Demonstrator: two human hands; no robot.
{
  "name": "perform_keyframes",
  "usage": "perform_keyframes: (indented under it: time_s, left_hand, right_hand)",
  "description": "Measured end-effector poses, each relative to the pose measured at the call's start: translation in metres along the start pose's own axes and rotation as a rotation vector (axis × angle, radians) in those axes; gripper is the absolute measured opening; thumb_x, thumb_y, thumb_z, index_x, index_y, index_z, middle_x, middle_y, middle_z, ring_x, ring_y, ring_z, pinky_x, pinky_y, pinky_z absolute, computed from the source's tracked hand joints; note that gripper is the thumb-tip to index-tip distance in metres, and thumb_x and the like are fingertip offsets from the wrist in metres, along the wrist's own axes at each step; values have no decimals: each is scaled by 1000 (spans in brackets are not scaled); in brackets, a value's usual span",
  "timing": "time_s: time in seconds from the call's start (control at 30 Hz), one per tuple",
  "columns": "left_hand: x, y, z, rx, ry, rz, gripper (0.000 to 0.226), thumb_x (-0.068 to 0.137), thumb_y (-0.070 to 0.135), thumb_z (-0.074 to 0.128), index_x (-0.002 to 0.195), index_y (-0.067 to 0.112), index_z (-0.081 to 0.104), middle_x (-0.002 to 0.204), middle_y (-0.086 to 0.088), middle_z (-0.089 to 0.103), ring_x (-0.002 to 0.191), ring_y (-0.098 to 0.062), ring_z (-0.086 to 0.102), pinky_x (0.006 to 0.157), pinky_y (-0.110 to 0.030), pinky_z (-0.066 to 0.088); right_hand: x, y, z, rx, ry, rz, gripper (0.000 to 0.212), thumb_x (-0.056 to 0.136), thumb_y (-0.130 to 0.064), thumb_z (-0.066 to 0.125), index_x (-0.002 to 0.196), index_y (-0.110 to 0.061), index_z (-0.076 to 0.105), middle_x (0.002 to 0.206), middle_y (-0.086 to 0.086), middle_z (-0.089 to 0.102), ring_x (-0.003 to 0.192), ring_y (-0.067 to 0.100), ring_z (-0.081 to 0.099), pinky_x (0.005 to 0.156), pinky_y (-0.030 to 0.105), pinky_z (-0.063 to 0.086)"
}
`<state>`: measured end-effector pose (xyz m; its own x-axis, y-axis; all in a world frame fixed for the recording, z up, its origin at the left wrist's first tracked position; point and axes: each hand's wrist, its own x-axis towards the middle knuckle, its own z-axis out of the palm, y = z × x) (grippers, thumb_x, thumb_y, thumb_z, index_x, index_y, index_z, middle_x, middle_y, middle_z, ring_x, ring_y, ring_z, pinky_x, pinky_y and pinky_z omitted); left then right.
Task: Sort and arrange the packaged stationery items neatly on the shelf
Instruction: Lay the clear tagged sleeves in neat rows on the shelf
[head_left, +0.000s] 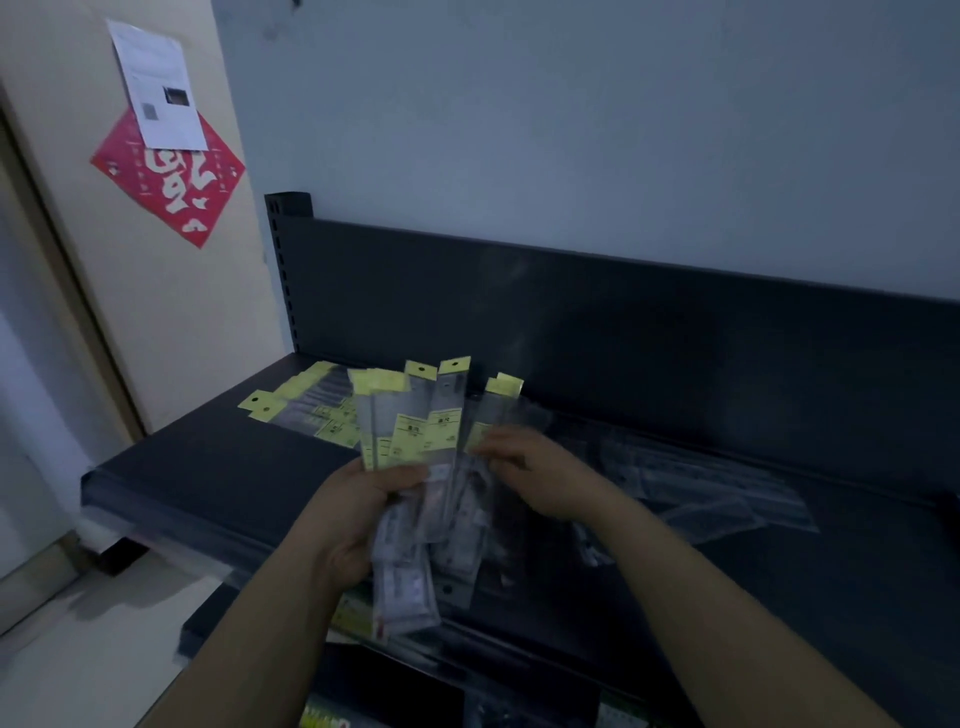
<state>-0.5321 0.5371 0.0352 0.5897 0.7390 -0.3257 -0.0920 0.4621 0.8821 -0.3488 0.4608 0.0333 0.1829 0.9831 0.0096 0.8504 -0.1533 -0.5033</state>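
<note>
Red diamond poster (169, 174): large white character "福", upside down, far up-left of the fingers (405, 475).
Yellow labels (410, 439) on the packages (447, 499): just above the fingers, print too blurred.
White sheet (158, 83): QR code, text illegible.

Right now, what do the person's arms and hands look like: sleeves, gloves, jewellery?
The left hand and right hand are ungloved, with no watch or ring visible. Past the wrists everything is bare to the frame's edge; no sleeve shows.
</note>
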Motion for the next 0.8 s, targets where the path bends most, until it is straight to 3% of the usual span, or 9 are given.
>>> perform_keyframes:
  time_s: [0.07,0.17,0.27,0.37,0.43,0.5,0.57,0.63,0.8]
  left_hand:
    - [3,1,-7,-24,7,6,12,89,0,58,98,0,67,73,-14,73,52,-24,68,44,-28,54]
    - [8,-2,-18,-66,-23,11,21,87,5,64,108,2,68,93,-16,74,67,-24,71,55,-28,56]
    - [13,-5,-20,-57,-20,28,24,85,4,65,109,3,67,101,-15,72,80,-26,69,60,-30,56]
    - [16,-5,-18,-46,1,3,15,88,4,60,102,1,66,85,-13,69,69,-25,66,51,-26,56]
    - [17,-4,-18,-58,19,-54,9,90,8,60,93,2,65,76,-13,63,55,-23,62,46,-24,53]
    - [20,-3,-19,-69,8,-83,9,90,12,63,88,4,66,68,-12,62,47,-21,60,46,-25,51]
    - [21,-3,-18,-91,-14,-62,6,90,8,62,90,3,65,65,-11,65,48,-21,63,47,-24,52]
    - [21,-4,-19,-139,-19,-37,7,89,-2,58,92,1,63,69,-12,68,54,-20,66,48,-25,55]
    - [20,-2,-27,-243,-82,-47,18,90,-10,49,103,-6,61,91,-19,70,73,-24,71,55,-29,59]
  right_hand:
    - [-3,-1,2,-54,-67,-58,34,102,-16,40,131,-10,56,140,10,47,130,24,38,99,20,25]
    - [-11,13,-1,-41,-1,-13,31,99,-21,47,125,-17,63,138,-4,51,126,15,46,97,15,30]
    - [-15,26,-6,-68,39,95,26,97,-26,51,109,-15,71,121,-2,65,107,17,59,94,28,46]
    - [-10,29,-5,-116,180,176,31,93,-30,52,89,-5,70,90,11,71,81,24,64,72,36,51]
    - [-1,20,-3,-83,293,231,34,90,-38,56,78,-8,69,76,6,68,70,21,61,65,34,50]
    - [12,6,2,-53,291,327,42,81,-55,61,68,-15,62,66,-1,61,63,16,57,54,30,45]
    - [26,-5,9,-81,209,432,53,69,-69,64,65,-19,50,65,-3,53,62,16,53,47,27,33]
    - [36,-10,15,-110,174,494,58,61,-73,67,67,-20,47,75,-2,57,69,18,57,47,26,33]
    - [42,-2,12,63,191,554,61,53,-66,77,88,-18,64,86,-2,67,78,17,64,57,26,42]
